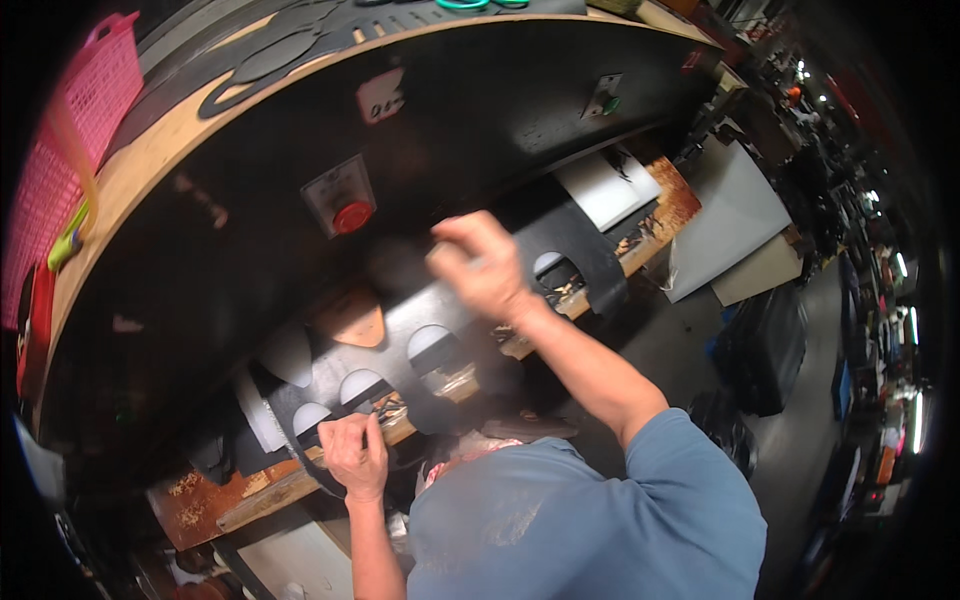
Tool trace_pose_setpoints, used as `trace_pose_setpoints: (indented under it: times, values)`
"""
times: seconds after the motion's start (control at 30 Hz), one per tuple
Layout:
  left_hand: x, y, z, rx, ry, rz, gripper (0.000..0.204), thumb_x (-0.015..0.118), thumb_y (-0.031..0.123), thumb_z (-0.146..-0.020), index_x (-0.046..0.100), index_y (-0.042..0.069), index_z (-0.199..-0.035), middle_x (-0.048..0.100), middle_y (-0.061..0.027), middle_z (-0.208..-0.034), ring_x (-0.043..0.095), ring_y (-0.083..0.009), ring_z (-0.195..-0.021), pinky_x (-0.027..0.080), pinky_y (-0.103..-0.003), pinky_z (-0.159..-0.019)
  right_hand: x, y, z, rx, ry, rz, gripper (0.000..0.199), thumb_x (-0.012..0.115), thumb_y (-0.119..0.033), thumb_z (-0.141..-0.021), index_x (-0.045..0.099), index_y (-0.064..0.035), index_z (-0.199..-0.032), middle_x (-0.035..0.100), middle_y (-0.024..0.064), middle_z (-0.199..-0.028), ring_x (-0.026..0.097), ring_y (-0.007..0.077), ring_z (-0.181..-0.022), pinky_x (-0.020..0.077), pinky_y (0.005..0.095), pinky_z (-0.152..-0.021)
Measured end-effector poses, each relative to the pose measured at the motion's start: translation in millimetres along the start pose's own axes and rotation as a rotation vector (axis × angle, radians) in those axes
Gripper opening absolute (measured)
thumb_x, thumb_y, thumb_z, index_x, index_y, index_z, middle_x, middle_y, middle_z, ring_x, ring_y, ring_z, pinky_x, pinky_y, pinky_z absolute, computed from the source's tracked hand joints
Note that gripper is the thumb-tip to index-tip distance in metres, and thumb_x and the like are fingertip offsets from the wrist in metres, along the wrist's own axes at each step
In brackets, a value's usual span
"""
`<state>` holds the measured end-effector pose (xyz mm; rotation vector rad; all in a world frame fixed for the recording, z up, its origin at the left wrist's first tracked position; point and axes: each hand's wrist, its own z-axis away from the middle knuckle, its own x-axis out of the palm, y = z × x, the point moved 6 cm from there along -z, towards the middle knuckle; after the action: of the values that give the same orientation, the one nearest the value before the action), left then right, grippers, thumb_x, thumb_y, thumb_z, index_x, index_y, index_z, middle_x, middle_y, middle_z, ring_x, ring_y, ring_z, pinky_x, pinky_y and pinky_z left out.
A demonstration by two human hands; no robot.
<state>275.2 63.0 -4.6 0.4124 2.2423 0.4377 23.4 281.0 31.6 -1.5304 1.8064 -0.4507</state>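
A black sheet [310, 375] with several rounded cutouts lies along the work surface below a large black machine front. At its near left edge, my left hand [355, 455] is closed, with the fingers curled onto the sheet's rim. My right hand [485, 268] is raised over the sheet's middle, close to the machine front. Motion smears its bent fingers, so I cannot make out anything in them. Between the hands, a tan piece with a rounded end [358, 318] rests on the sheet. Pale pads show through the cutouts.
A red button [352, 216] and a green button [611, 105] sit on the machine front. White sheets [607, 188] lie at the far right end of the worn wooden bench [190, 510]. A pink basket [85, 140] stands on the upper left ledge. Dark bags [765, 345] are on the right-hand floor.
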Motion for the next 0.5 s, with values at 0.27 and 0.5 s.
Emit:
trace_pose_setpoints:
  times: [0.27,0.5]
  values:
    - [5,-10,12,0.012,0.015,-0.123,0.015,0.081,0.001,-0.091,0.066,0.004,-0.087,0.071,-0.0107,-0.088,0.063,-0.0324,-0.083,0.052,-0.043,-0.076,-210,116,-85,0.263,0.506,0.366,0.035,0.064,-0.027,-0.108,0.066,-0.0013,-0.085,0.068,0.0032,-0.072,0.058,0.0121,-0.064,0.0499,0.0319,-0.065]
    - [4,-13,13,0.029,0.029,-0.14,0.019,0.083,0.003,-0.09,0.067,0.006,-0.081,0.07,-0.0079,-0.081,0.064,-0.029,-0.076,0.052,-0.04,-0.071,-173,104,44,0.338,0.415,-0.053,0.03,0.07,-0.021,-0.107,0.069,-0.0011,-0.084,0.065,-0.0016,-0.071,0.058,0.005,-0.067,0.0479,0.0282,-0.062]
